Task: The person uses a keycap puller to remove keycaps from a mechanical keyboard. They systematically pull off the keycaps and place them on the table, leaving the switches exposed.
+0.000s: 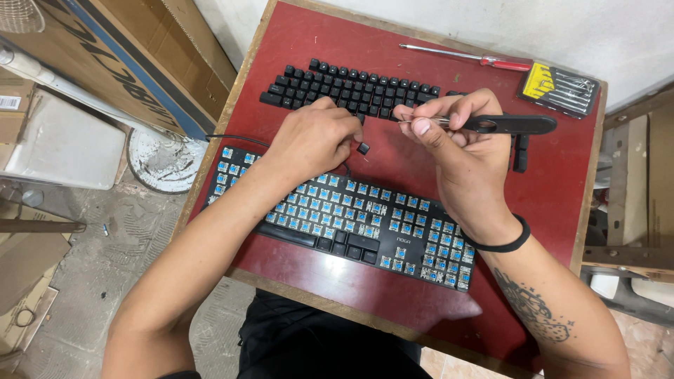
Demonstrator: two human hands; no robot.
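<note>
Left hand (314, 140) pinching black keycap (363, 148), right hand (456, 151) gripping keycap puller (516, 125)

A single head-worn camera looks steeply down from close above a red bench (414, 284), facing away from the wearer. Forearms enter from the near edge; floor shows left, a wall at the far side.
</note>
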